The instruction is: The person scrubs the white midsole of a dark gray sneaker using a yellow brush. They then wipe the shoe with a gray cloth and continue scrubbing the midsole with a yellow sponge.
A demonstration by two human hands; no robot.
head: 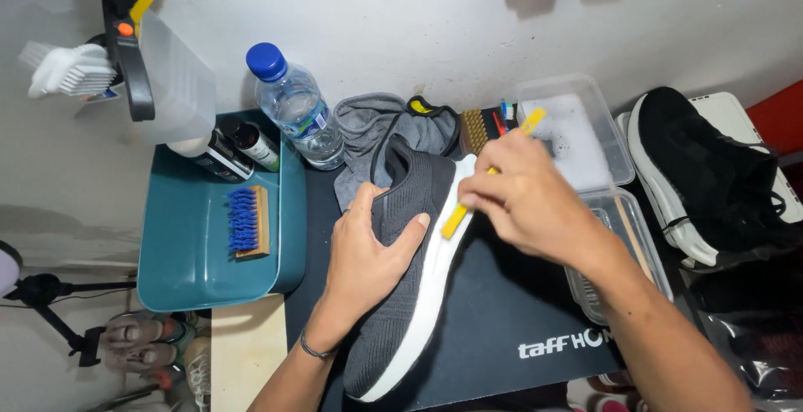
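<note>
The right hand [523,199] pinched a yellow brush handle [489,176] between thumb and curled fingers, the handle slanting from the white sole edge [431,282] up toward the clear tub; its bristle end was hidden behind the hand, so contact with the sole could not be told. The left hand [365,253] lay spread over the grey knit shoe [401,245], thumb hooked at the collar, palm pressing the upper. The shoe lay on its side on a black mat [502,320], toe pointing toward the near edge, heel up against a crumpled grey cloth [376,132]. To the right of the sole the mat showed an open dark stretch, bounded by a clear plastic tub [623,249] at its right edge and a second tub with foamy water [577,127] behind it. A black shoe [711,178] lay beyond the tubs. Left of the mat, touching its edge, stood a teal tray [192,270] holding a blue-bristled brush [248,222] and small dark bottles [238,148]; a water bottle [294,107] stood at the tray's far right corner, just beside the cloth.
</note>
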